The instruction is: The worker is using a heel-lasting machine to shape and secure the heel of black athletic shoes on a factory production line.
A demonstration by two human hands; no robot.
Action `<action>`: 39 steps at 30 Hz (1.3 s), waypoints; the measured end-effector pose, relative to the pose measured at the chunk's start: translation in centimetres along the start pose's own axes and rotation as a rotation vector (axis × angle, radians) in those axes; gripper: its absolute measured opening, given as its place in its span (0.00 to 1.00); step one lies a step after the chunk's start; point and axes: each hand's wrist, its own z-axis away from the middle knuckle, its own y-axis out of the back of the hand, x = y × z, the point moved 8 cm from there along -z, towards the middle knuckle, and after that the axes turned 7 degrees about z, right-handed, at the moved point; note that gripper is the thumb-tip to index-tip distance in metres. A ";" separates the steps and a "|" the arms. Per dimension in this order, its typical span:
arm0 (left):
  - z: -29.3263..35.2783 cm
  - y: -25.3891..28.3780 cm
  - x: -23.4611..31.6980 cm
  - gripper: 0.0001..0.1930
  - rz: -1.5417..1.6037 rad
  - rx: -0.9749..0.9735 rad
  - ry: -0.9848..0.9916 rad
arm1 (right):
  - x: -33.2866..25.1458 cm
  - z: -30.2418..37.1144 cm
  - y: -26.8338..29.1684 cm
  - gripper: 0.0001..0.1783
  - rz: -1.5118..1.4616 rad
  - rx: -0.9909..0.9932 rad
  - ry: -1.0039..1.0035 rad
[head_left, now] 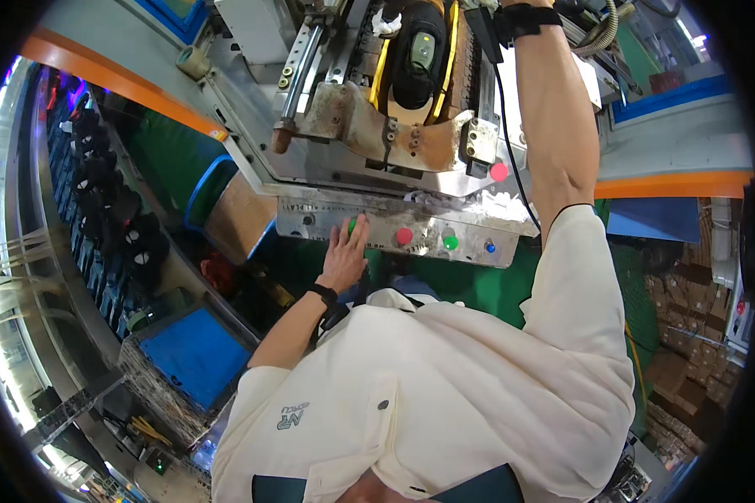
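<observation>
My left hand [344, 256] lies on the metal control panel [310, 225] with its fingers stretched out, the fingertips over a green button [352, 225]. No object is held in it. My right arm reaches up to the far edge, where the picture cuts off most of my right hand [524, 3] above its black wristband; its fingers are hidden. Near that wrist hangs a black device [483, 33] with a cable [509, 126]. Between yellow strips [379, 71] in the machine sits a black shoe [413, 84] with a grey-green oval part on top.
A red button [404, 236], another green button [451, 242] and a blue one [491, 247] sit along the panel. A curved, worn metal plate [415, 144] spans the machine front. At left, dark shoes [101, 184] line a rack; a blue-topped stand [195, 355] is nearer.
</observation>
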 end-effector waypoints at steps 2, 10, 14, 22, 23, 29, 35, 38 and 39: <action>-0.3 0.1 0.6 0.52 -0.009 -0.024 -0.046 | -1.3 1.5 2.4 0.38 0.005 0.014 0.006; 1.4 1.0 0.4 0.49 0.177 0.021 0.033 | -4.4 3.7 3.2 0.28 0.317 0.037 0.061; 4.9 4.2 1.2 0.42 0.391 0.161 0.153 | -2.9 3.8 3.9 0.34 0.339 0.134 0.131; 14.9 8.1 3.1 0.29 0.599 0.459 0.406 | -2.0 3.8 4.5 0.38 0.536 0.298 -0.039; 16.0 8.4 3.6 0.29 0.582 0.465 0.425 | -2.7 3.8 2.5 0.39 0.419 0.115 0.070; 18.3 13.0 6.3 0.27 0.799 0.473 0.387 | -3.8 4.6 1.8 0.40 0.242 -0.008 0.130; 16.8 29.7 20.6 0.46 1.386 -0.046 -0.619 | -1.3 9.4 3.9 0.34 0.348 0.040 0.129; 18.8 33.5 27.0 0.56 1.715 -0.248 -1.201 | -4.0 17.8 0.9 0.32 0.453 0.017 0.185; 19.9 35.1 28.8 0.58 1.815 -0.368 -1.244 | -4.8 21.4 -0.7 0.31 0.424 -0.057 0.121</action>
